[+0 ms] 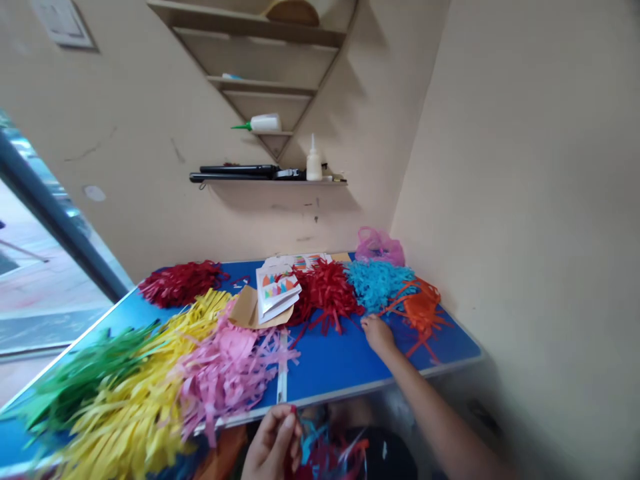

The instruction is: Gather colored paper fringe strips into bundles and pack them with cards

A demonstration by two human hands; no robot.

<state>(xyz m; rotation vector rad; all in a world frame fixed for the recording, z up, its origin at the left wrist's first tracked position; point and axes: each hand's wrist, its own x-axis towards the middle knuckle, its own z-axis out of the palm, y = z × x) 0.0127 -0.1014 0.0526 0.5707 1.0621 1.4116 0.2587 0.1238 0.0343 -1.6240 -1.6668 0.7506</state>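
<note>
A bare blue stretch of the counter [330, 363] lies open between the pink strips [227, 370] and the orange strips [423, 310], while red strips [327, 290] and light blue strips [377, 283] block the back, near the wall.

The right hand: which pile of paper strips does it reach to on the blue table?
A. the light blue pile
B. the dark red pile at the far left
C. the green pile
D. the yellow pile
A. The right hand rests on the table at the near edge of the light blue pile, between the red and orange strips.
</note>
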